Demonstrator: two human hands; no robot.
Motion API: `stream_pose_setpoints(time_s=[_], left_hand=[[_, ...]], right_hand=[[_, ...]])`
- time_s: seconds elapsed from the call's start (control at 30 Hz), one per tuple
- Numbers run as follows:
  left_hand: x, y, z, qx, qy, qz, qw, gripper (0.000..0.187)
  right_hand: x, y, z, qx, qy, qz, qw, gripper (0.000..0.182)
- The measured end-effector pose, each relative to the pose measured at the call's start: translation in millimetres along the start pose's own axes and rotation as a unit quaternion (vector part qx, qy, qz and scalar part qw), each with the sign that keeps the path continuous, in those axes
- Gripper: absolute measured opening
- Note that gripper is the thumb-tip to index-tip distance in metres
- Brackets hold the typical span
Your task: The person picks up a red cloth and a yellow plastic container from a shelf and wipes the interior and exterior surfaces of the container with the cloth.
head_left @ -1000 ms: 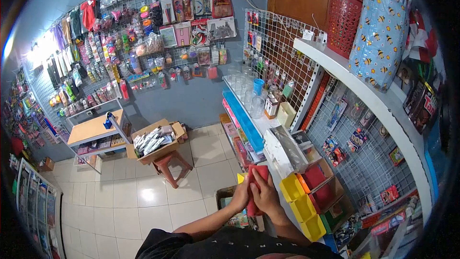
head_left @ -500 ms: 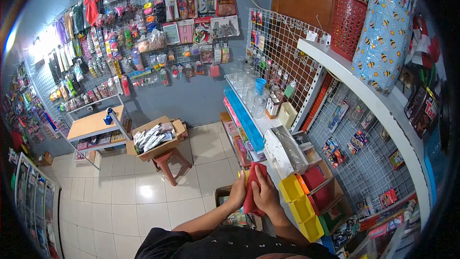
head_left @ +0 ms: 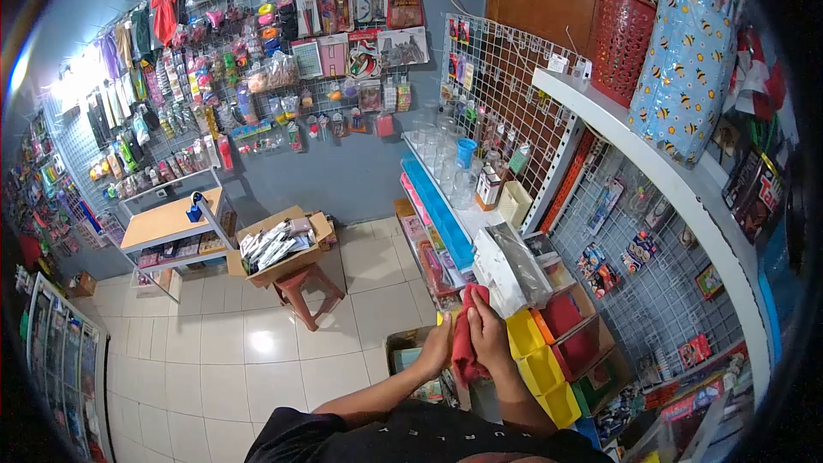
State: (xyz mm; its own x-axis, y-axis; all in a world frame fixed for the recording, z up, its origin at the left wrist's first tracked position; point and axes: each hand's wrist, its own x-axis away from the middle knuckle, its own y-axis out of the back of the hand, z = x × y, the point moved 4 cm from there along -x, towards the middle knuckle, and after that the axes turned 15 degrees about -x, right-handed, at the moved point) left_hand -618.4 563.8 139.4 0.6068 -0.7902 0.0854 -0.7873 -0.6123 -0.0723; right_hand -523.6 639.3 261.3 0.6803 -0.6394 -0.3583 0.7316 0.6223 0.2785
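Head view: both hands pinch a red cloth (head_left: 465,345) at the front edge of the shelf (head_left: 480,227), beside the yellow bins (head_left: 536,360). Left hand (head_left: 435,347) fingers closed on its left side, right hand (head_left: 490,333) on its right. Judgement: keep the cloth bunched and clear of the bins. Forearms angled up, wrists near together.

White shelf (head_left: 470,221) bearing clear cups (head_left: 439,154)

No legible text, labels or numbers anywhere; packaging print too blurred.
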Motion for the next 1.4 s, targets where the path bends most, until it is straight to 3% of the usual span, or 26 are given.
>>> stream_pose_setpoints(time_s=[0.1,0.13,0.2,0.37,0.47,0.5,0.57,0.63,0.7,0.8,0.93,0.97,1.0,1.1,1.17,1.27,1.37,1.4], left_hand=[[8.1,8.8,-40.2,-0.032,0.0,-0.012,0.999,0.073],[13.3,11.3,-68.4,-0.038,-0.045,-0.031,0.998,0.072],[5.0,19.3,-57.4,0.019,0.012,0.053,0.998,0.073],[11.6,9.5,-37.5,0.056,0.004,0.022,0.998,0.068],[14.6,5.3,-34.5,0.044,0.019,0.036,0.998,0.067],[11.1,4.3,-39.7,0.065,-0.016,0.013,0.998,0.068],[7.1,12.5,-44.4,0.104,0.005,0.021,0.994,0.069],[1.6,21.7,-48.9,0.167,0.041,0.012,0.985,0.068],[6.3,27.1,-55.5,0.108,0.038,0.005,0.993,0.069],[8.6,24.3,-40.5,0.131,0.06,0.015,0.99,0.069],[20.3,6.5,-41.5,0.139,0.047,0.052,0.988,0.066],[20.8,4.1,-28.6,0.123,0.048,0.075,0.988,0.065],[23.1,1.3,-24.2,0.106,0.049,0.098,0.988,0.064],[29.4,2.7,-21.0,0.027,0.042,0.056,0.997,0.065],[34.3,7.6,-34.8,-0.035,0.003,0.04,0.999,0.067],[33.8,16.8,-25.5,-0.018,0.067,0.043,0.997,0.069],[32.9,29.6,-40.1,-0.062,0.044,-0.022,0.997,0.068],[33.1,33.3,-45.6,-0.063,0.03,-0.046,0.996,0.068]], right_hand=[[18.9,-11.7,7.2,0.005,0.077,-0.008,0.997,0.051],[27.3,-17.8,6.7,0.016,0.113,0.003,0.993,0.056],[43.7,-26.4,12.7,0.039,0.122,0.042,0.991,0.068],[25.6,-16.5,3.4,0.025,0.094,0.068,0.993,0.063],[10.4,-8.1,0.3,-0.017,-0.002,0.072,0.997,0.053],[11.7,-9.1,2.5,-0.015,0.027,0.051,0.998,0.053],[21.0,-16.0,6.3,-0.009,0.086,0.008,0.996,0.054],[38.5,-26.8,0.8,0.006,0.099,0.057,0.993,0.067],[50.3,-34.3,17.7,0.068,0.111,0.092,0.987,0.079],[50.2,-33.5,1.8,0.065,0.065,0.116,0.989,0.082],[20.4,-21.7,3.9,0.016,0.078,0.115,0.99,0.064],[18.0,-18.6,8.4,0.025,0.062,0.083,0.994,0.048],[15.7,-17.6,2.3,0.024,0.048,0.085,0.995,0.044],[8.6,-14.1,-2.4,0.025,0.036,0.064,0.997,0.03],[5.9,-10.0,-3.3,0.011,0.006,0.059,0.998,0.03],[2.0,-2.2,-16.0,0.003,0.004,0.003,1.0,0.033],[-3.6,16.2,-29.0,-0.001,-0.022,-0.043,0.999,0.037],[-4.9,23.4,-36.9,0.012,-0.077,-0.04,0.996,0.041]])
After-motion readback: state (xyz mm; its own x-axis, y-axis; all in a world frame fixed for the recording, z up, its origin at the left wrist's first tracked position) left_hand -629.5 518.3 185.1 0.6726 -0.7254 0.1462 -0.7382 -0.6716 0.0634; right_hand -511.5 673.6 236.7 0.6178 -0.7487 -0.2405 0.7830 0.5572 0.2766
